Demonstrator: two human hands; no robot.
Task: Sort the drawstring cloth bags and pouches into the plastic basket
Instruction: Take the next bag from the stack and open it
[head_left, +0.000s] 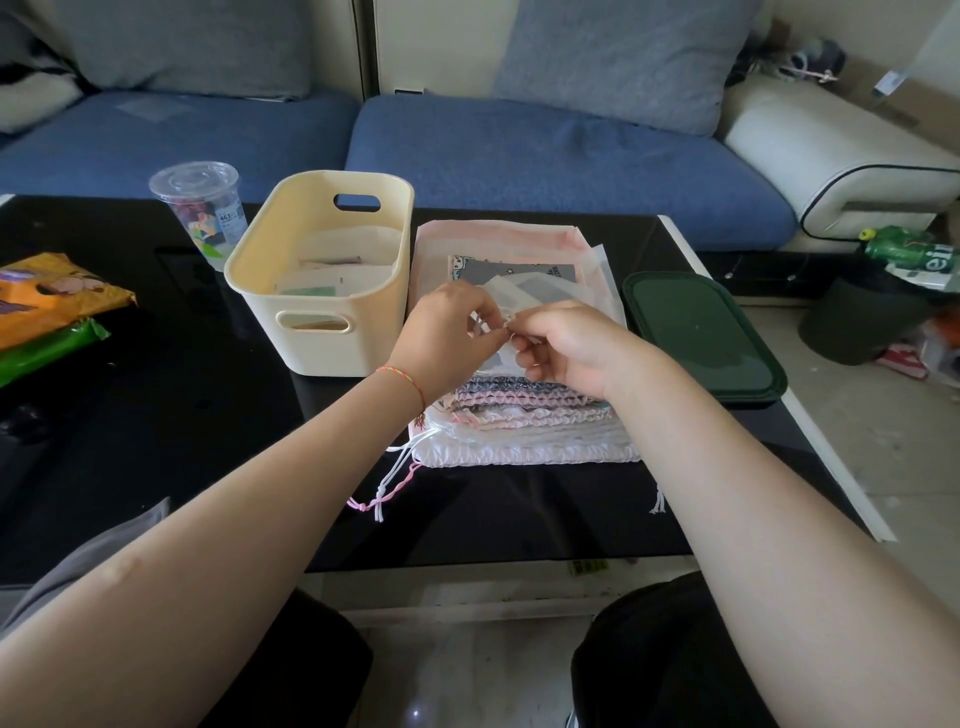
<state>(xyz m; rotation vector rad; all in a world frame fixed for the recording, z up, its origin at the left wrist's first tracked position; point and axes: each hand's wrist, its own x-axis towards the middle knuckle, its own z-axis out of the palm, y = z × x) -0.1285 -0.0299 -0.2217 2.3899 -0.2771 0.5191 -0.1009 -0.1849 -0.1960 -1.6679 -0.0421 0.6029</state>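
Observation:
A cream plastic basket (260, 291) stands on the black table, with a few flat pouches lying in its bottom. To its right lies a stack of drawstring cloth bags (524, 421), pink, white and grey, their cords trailing off the near left corner. Over the stack, my left hand (447, 332) and my right hand (566, 343) both pinch a small pale translucent pouch (511, 293). Their fingertips meet at its near edge. My hands hide most of that pouch.
A dark green lid (696, 338) lies right of the stack. A clear plastic cup (200, 208) stands behind the basket's left side. Orange and green packets (47, 306) sit at the table's left. A blue sofa (545, 150) runs behind, a bin (862, 317) at right.

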